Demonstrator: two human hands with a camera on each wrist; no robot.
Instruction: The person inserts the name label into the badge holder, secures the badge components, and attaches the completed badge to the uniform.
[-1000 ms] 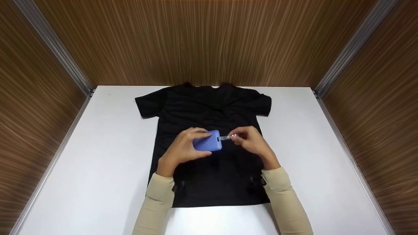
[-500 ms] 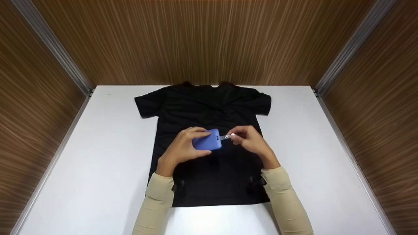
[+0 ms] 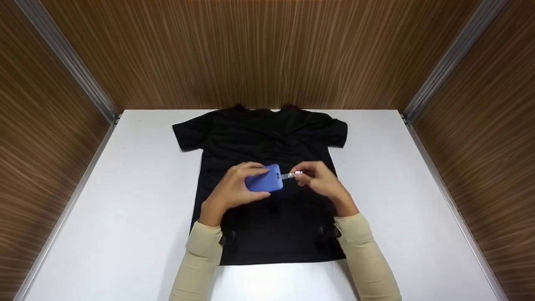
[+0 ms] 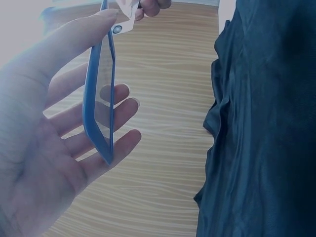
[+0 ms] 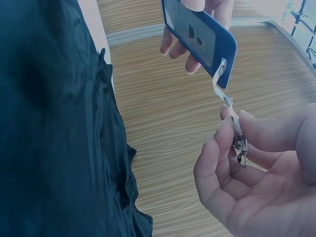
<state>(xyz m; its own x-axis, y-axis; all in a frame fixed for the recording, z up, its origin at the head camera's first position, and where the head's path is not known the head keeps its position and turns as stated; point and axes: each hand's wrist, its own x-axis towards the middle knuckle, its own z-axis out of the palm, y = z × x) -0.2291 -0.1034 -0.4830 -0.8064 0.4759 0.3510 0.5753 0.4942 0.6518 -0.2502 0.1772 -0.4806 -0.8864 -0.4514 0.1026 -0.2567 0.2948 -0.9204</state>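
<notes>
My left hand [image 3: 234, 188] holds a blue badge holder [image 3: 267, 179] by its long edges, thumb on the near side and fingers on the far side. In the left wrist view the badge holder [image 4: 91, 94] appears nearly edge-on, with a clear window in its blue frame. A clear strap with a metal clip [image 5: 239, 138] runs from the slot in the holder's end, as the right wrist view shows. My right hand [image 3: 319, 179] pinches this strap between thumb and fingers. Both hands are above a black T-shirt [image 3: 276, 230], laid out flat with its collar at the far side.
Under the shirt is a white table [image 3: 138, 188]. A brown wood-grain panel [image 3: 267, 54] rises behind it, with similar side panels [image 3: 480, 146] at left and right. Metal rails run along the panel corners.
The badge holder has tilted slightly in my left hand and shifted a little. My right fingers sit slightly nearer the holder on the strap than a second ago. The shirt looks unchanged.
</notes>
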